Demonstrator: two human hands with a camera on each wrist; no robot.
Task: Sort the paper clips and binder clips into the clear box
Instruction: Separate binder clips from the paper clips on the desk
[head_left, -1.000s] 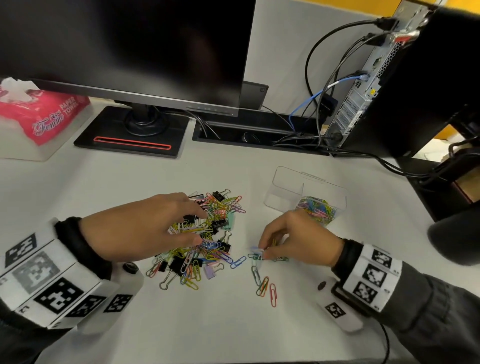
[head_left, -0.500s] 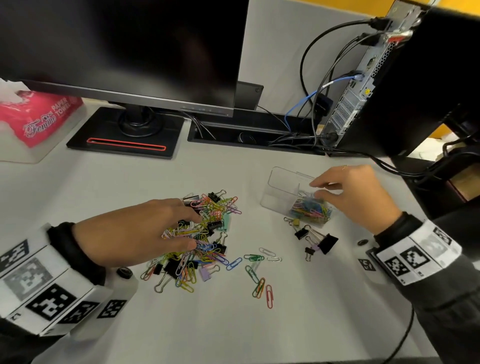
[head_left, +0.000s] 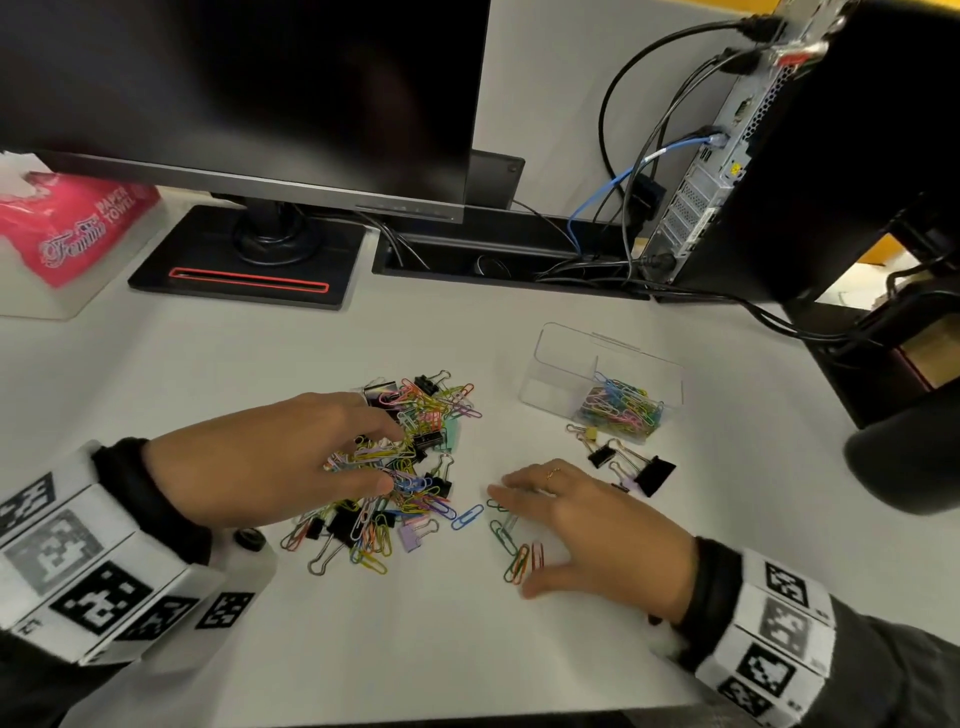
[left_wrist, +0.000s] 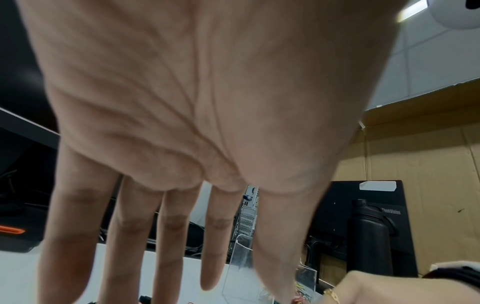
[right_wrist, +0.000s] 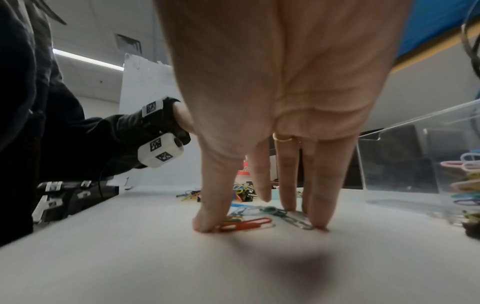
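A mixed pile of coloured paper clips and binder clips (head_left: 423, 415) lies mid-table. My left hand (head_left: 389, 457) rests on its left side with the fingers (left_wrist: 64, 236) straight, gripping nothing. The clear box (head_left: 561, 353) stands to the right, with paper clips (head_left: 623, 410) in its right compartment. A few black binder clips (head_left: 649, 470) lie in front of it. My right hand (head_left: 511, 540) is spread over several loose paper clips (head_left: 514, 558). Its fingertips (right_wrist: 319, 224) press the table, and the thumb touches a red clip (right_wrist: 246, 223).
A monitor (head_left: 249, 93) on a black base (head_left: 249, 270) stands at the back, with a pink tissue pack (head_left: 67, 218) at the far left. A computer tower (head_left: 831, 145) and cables (head_left: 597, 260) fill the back right. The table's front edge runs just below my wrists.
My right hand carried clips up to the clear box, then came back down to the loose paper clips. The left hand has stayed on the pile.
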